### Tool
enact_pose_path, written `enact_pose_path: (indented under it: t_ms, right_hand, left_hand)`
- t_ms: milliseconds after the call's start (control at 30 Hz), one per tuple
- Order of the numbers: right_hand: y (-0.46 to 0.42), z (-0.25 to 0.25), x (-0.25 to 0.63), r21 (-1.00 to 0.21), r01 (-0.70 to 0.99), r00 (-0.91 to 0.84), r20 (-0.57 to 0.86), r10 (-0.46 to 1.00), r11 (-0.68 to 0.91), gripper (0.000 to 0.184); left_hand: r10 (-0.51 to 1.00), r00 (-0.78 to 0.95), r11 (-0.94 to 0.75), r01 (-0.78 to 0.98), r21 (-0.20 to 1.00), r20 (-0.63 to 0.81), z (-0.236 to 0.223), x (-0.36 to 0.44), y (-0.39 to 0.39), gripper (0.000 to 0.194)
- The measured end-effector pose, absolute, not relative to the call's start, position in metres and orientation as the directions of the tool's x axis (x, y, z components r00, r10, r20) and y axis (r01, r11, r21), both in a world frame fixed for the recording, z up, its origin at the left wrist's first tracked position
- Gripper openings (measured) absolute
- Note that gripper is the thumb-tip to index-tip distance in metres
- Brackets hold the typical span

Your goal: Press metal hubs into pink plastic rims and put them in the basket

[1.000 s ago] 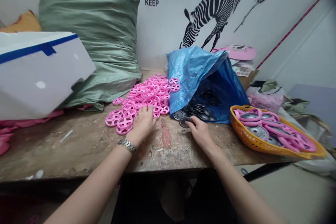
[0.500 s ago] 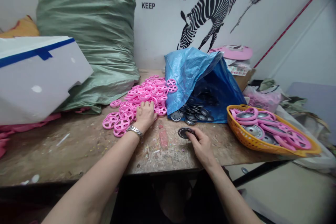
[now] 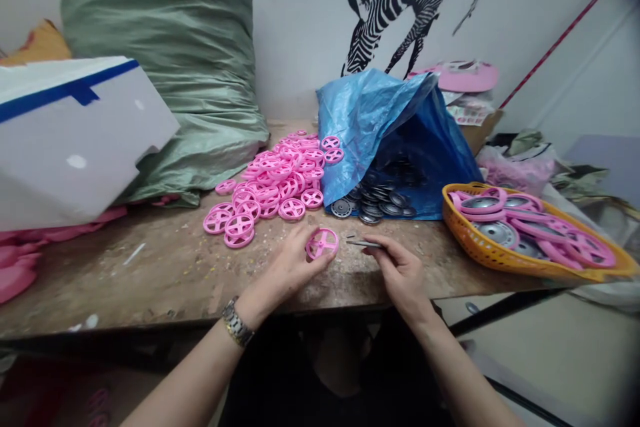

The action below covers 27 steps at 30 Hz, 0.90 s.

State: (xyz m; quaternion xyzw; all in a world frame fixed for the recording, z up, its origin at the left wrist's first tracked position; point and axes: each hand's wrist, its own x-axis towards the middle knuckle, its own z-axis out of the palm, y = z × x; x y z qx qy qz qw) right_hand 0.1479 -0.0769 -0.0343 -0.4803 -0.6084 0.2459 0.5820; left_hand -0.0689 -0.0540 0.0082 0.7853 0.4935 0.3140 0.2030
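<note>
My left hand (image 3: 289, 265), with a metal watch at the wrist, grips a pink spoked wheel ring (image 3: 321, 244) by its edge, its open face tilted toward me. Facing it from the right, my right hand (image 3: 401, 273) pinches a dark grey disc (image 3: 367, 244), seen nearly edge-on. A small gap separates ring and disc, both just above the table. Behind my left hand lies a heap of pink wheel rings (image 3: 280, 173). More grey discs (image 3: 383, 199) spill from the mouth of a blue plastic bag (image 3: 350, 113).
A yellow basket (image 3: 465, 250) at the right holds pink rings with grey discs. At the left stand a white board with blue tape (image 3: 85, 147) and a big green sack (image 3: 165, 47). The worn wooden table (image 3: 165, 280) has its front edge close to me.
My left hand has drawn back from the pink heap with one ring, toward the right hand. The disc in my right hand has turned edge-on. The camera view has tipped downward.
</note>
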Motion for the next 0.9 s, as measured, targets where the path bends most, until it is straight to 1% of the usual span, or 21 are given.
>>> enact_pose_path:
  t_ms: [100, 167, 333, 500, 633, 767, 833, 900]
  right_hand:
    - [-0.088, -0.024, 0.148, -0.769, 0.377, 0.06, 0.576, 0.815, 0.516, 0.024]
    - [-0.094, -0.02, 0.148, -0.711, 0.423, -0.016, 0.614, 0.789, 0.561, 0.029]
    - [-0.105, -0.021, 0.147, -0.599, 0.521, -0.159, 0.632, 0.759, 0.608, 0.037]
    - [-0.109, -0.024, 0.146, -0.541, 0.578, -0.227, 0.612, 0.757, 0.611, 0.046]
    - [-0.112, -0.023, 0.145, -0.566, 0.559, -0.254, 0.579, 0.775, 0.606, 0.047]
    - [-0.118, -0.02, 0.146, -0.66, 0.476, -0.274, 0.516, 0.811, 0.581, 0.048]
    - [-0.12, -0.018, 0.146, -0.724, 0.441, -0.235, 0.477, 0.847, 0.53, 0.043]
    - [-0.119, -0.018, 0.146, -0.797, 0.414, -0.145, 0.42, 0.896, 0.44, 0.038]
  left_hand:
    - [0.888, 0.342, -0.459, 0.619, 0.638, 0.307, 0.003, -0.064, -0.066, 0.047]
    - [0.874, 0.363, -0.484, 0.6, 0.637, 0.322, 0.0, -0.061, -0.071, 0.045]
    - [0.832, 0.403, -0.554, 0.566, 0.61, 0.382, -0.004, -0.055, -0.082, 0.048]
    - [0.815, 0.44, -0.578, 0.585, 0.569, 0.376, -0.002, -0.048, -0.091, 0.045]
    - [0.782, 0.458, -0.624, 0.592, 0.511, 0.424, -0.007, -0.043, -0.094, 0.05]
    - [0.774, 0.468, -0.632, 0.603, 0.486, 0.426, -0.009, -0.04, -0.095, 0.052]
    - [0.781, 0.47, -0.624, 0.61, 0.489, 0.411, -0.008, -0.04, -0.096, 0.05]
    - [0.784, 0.471, -0.621, 0.622, 0.478, 0.405, -0.007, -0.04, -0.097, 0.05]
